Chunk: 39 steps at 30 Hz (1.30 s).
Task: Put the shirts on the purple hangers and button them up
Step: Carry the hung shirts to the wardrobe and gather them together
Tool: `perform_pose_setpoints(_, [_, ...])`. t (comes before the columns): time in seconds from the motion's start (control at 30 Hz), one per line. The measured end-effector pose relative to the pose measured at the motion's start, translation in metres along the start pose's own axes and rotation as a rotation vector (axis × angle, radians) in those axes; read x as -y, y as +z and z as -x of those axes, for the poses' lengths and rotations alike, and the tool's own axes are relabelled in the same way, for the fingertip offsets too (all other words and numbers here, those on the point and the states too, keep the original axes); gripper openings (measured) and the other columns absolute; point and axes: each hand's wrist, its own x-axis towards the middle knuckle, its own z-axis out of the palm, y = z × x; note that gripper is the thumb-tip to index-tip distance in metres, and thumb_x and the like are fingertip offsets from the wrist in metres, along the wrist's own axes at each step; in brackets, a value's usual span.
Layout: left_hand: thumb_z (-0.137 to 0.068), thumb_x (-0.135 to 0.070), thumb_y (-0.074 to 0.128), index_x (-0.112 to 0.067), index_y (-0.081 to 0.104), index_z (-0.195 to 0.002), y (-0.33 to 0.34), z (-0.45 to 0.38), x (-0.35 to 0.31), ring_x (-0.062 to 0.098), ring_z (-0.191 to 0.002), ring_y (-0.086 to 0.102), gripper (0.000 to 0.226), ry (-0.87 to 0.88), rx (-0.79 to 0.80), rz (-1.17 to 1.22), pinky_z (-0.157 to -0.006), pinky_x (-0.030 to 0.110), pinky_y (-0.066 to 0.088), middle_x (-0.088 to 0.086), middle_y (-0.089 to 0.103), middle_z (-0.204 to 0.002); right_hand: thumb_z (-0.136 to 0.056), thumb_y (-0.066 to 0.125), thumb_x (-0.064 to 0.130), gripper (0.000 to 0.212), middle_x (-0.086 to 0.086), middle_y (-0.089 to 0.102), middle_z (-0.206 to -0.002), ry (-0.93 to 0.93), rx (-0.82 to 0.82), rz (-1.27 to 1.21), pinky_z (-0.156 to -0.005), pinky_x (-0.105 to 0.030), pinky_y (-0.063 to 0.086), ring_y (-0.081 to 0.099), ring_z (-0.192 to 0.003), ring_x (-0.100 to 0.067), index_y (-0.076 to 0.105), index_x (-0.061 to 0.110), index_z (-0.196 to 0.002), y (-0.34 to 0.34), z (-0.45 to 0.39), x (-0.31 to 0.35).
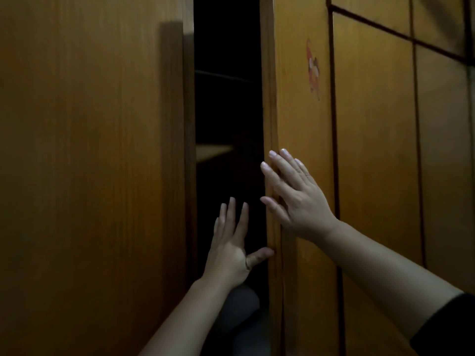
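No shirt or purple hanger shows in this view. I face a wooden wardrobe whose two doors stand slightly apart. My right hand [295, 194] lies flat with straight fingers against the right door [303, 111], near its inner edge. My left hand [232, 242] reaches into the dark gap [226, 98] between the doors, fingers spread, its thumb touching the right door's edge. Both hands hold nothing.
The left door [90, 150] fills the left half of the view. Inside the gap a pale shelf edge [213, 151] shows dimly; the rest is too dark to tell. A worn red sticker [313, 69] sits on the right door. More wooden panels [385, 124] lie to the right.
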Motion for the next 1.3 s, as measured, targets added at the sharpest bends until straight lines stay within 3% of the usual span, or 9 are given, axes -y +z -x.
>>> perform_pose_setpoints(0.1, [-0.057, -0.099, 0.013, -0.041, -0.023, -0.142, 0.004, -0.005, -0.017, 0.001, -0.135, -0.039, 0.108, 0.076, -0.008, 0.057, -0.105, 0.018, -0.028, -0.018, -0.04, -0.147, -0.098, 0.039, 0.037, 0.053, -0.012, 0.027, -0.153, 0.014, -0.02, -0.06, -0.117, -0.043, 0.02, 0.016, -0.145, -0.026, 0.031, 0.011, -0.143, -0.016, 0.007, -0.008])
perform_pose_setpoints(0.23, [-0.056, -0.1, 0.018, -0.039, -0.022, -0.142, 0.015, -0.01, -0.037, 0.0, -0.136, -0.037, 0.113, 0.116, 0.001, 0.118, -0.103, 0.014, -0.03, -0.018, -0.038, -0.147, -0.1, 0.034, 0.04, 0.053, -0.013, 0.026, -0.152, 0.021, -0.016, -0.094, -0.116, -0.045, 0.024, 0.016, -0.145, -0.027, 0.028, 0.01, -0.143, -0.039, 0.016, -0.019])
perform_pose_setpoints(0.43, [-0.037, -0.105, 0.013, -0.045, -0.031, -0.134, 0.028, -0.021, -0.079, -0.001, -0.13, -0.044, 0.122, 0.111, 0.083, 0.168, -0.108, 0.028, -0.025, -0.019, -0.049, -0.14, -0.099, 0.032, 0.043, 0.056, -0.011, 0.022, -0.152, 0.038, 0.012, -0.039, -0.117, -0.043, 0.023, 0.015, -0.145, -0.025, 0.023, 0.011, -0.144, -0.078, 0.031, -0.037])
perform_pose_setpoints(0.67, [-0.043, -0.103, 0.02, -0.054, -0.032, -0.129, 0.05, -0.028, -0.14, -0.003, -0.13, -0.043, 0.111, 0.207, 0.11, 0.271, -0.106, 0.026, -0.025, -0.026, -0.048, -0.137, -0.1, 0.03, 0.046, 0.057, -0.013, 0.023, -0.152, 0.076, 0.072, 0.085, -0.117, -0.043, 0.023, 0.015, -0.145, -0.024, 0.025, 0.01, -0.144, -0.136, 0.057, -0.07])
perform_pose_setpoints(0.83, [-0.05, -0.101, 0.022, -0.052, -0.024, -0.136, 0.075, -0.037, -0.186, -0.004, -0.133, -0.039, 0.109, 0.26, 0.105, 0.295, -0.112, 0.029, -0.019, -0.025, -0.04, -0.144, -0.099, 0.027, 0.048, 0.058, -0.009, 0.022, -0.154, 0.114, 0.14, 0.211, -0.115, -0.044, 0.025, 0.015, -0.145, -0.022, 0.021, 0.014, -0.146, -0.18, 0.08, -0.101])
perform_pose_setpoints(1.0, [-0.049, -0.102, 0.02, -0.057, -0.027, -0.133, 0.103, -0.048, -0.234, -0.002, -0.133, -0.039, 0.106, 0.255, 0.121, 0.301, -0.111, 0.028, -0.019, -0.019, -0.032, -0.151, -0.099, 0.021, 0.052, 0.06, -0.003, 0.016, -0.154, 0.179, 0.206, 0.308, -0.118, -0.03, 0.011, 0.005, -0.146, -0.01, 0.013, 0.017, -0.147, -0.218, 0.103, -0.135])
perform_pose_setpoints(1.17, [-0.056, -0.097, 0.029, -0.057, -0.027, -0.133, 0.123, -0.062, -0.28, 0.008, -0.141, -0.027, 0.103, 0.269, 0.198, 0.308, -0.118, 0.037, -0.009, -0.02, -0.033, -0.148, -0.099, 0.019, 0.054, 0.062, 0.0, 0.009, -0.156, 0.257, 0.296, 0.395, -0.118, -0.032, 0.011, -0.001, -0.146, -0.008, 0.011, 0.018, -0.148, -0.251, 0.126, -0.17])
perform_pose_setpoints(1.3, [-0.064, -0.084, 0.043, -0.052, -0.024, -0.137, 0.138, -0.071, -0.312, 0.012, -0.146, -0.017, 0.104, 0.223, 0.268, 0.337, -0.118, 0.045, 0.01, -0.019, -0.029, -0.152, -0.098, 0.021, 0.053, 0.061, 0.004, 0.008, -0.156, 0.3, 0.332, 0.396, -0.115, -0.034, 0.017, 0.005, -0.145, -0.008, 0.01, 0.02, -0.149, -0.272, 0.139, -0.189])
